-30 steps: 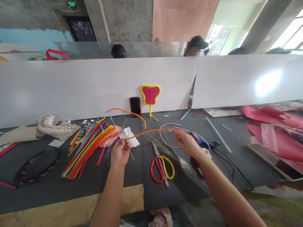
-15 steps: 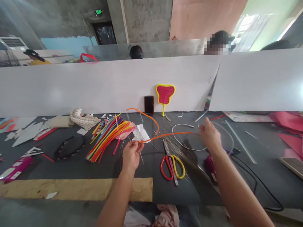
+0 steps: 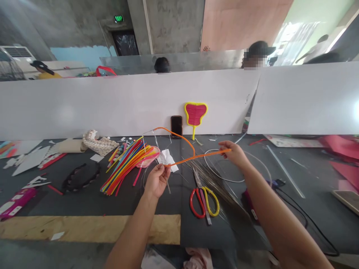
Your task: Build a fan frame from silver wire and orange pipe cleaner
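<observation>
My left hand [image 3: 157,180] pinches one end of a long orange tube [image 3: 196,157], which is threaded on thin wire. My right hand [image 3: 235,153] is closed on the tube's other end, above a white wire hoop [image 3: 215,175]. A second orange tube [image 3: 179,136] curves up behind on bent wire. Just left of my left hand lies a fan of coloured tubes [image 3: 126,164] on the dark table [image 3: 84,198]. Below the held tube are a bundle of thin wires [image 3: 213,181] and red and yellow scissors [image 3: 204,201].
A white divider board [image 3: 126,101] runs across the back, with a phone [image 3: 176,126] and a pink and yellow fan shape [image 3: 195,114] leaning on it. A black cable [image 3: 308,224] trails at right. Pink sheets [image 3: 344,149] lie far right. Other people sit beyond the divider.
My right hand has come back from the hoop and closed on the free end of the orange tube. The left hand keeps its pinch and has hardly moved.
</observation>
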Motion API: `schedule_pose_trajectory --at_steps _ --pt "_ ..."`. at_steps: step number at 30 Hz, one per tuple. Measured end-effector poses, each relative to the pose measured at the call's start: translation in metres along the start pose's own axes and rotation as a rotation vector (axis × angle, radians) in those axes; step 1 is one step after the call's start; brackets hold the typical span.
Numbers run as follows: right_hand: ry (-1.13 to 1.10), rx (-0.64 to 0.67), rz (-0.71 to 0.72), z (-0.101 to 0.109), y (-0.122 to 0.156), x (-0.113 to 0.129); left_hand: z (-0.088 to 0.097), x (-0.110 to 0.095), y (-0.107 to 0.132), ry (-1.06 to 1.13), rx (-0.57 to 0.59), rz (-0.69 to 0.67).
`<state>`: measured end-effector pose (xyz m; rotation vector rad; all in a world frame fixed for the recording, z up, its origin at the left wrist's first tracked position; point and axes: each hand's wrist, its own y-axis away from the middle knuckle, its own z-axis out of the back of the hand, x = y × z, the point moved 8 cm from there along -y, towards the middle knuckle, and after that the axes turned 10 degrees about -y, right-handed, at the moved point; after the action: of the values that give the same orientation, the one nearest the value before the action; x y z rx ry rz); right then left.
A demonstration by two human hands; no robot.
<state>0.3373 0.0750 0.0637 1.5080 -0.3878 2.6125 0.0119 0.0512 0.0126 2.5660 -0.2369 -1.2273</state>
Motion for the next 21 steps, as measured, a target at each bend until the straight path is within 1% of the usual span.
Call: schedule_pose_trajectory --at_steps 2,3,4,5,7,8,10,13,16,21 --pt "-0.064 0.070 0.089 -0.030 0.016 0.017 -0.010 0.002 -0.003 0.009 0.022 0.023" --pt "-0.100 0.147 0.157 -0.049 0.027 0.028 -0.016 0.004 -0.004 0.008 0.043 0.038" --pt "-0.145 0.212 0.210 -0.068 0.040 0.038 -0.021 0.008 -0.004 0.001 0.071 0.059" --pt "-0.214 0.240 0.248 -0.083 0.052 0.046 -0.027 0.013 -0.003 -0.013 0.105 0.086" --pt "-0.362 0.252 0.275 -0.106 0.072 0.057 -0.035 0.028 0.000 -0.039 0.162 0.151" --pt "-0.421 0.212 0.273 -0.111 0.078 0.058 -0.038 0.036 0.001 -0.047 0.179 0.180" --pt "-0.485 0.162 0.303 -0.117 0.086 0.059 -0.040 0.050 0.003 -0.059 0.198 0.218" --pt "-0.470 0.132 0.406 -0.113 0.091 0.061 -0.041 0.063 0.005 -0.102 0.212 0.224" --pt "-0.409 0.095 0.457 -0.103 0.093 0.060 -0.043 0.069 0.006 -0.169 0.235 0.216" --pt "-0.335 0.029 0.432 -0.099 0.095 0.056 -0.045 0.072 0.007 -0.241 0.247 0.182"
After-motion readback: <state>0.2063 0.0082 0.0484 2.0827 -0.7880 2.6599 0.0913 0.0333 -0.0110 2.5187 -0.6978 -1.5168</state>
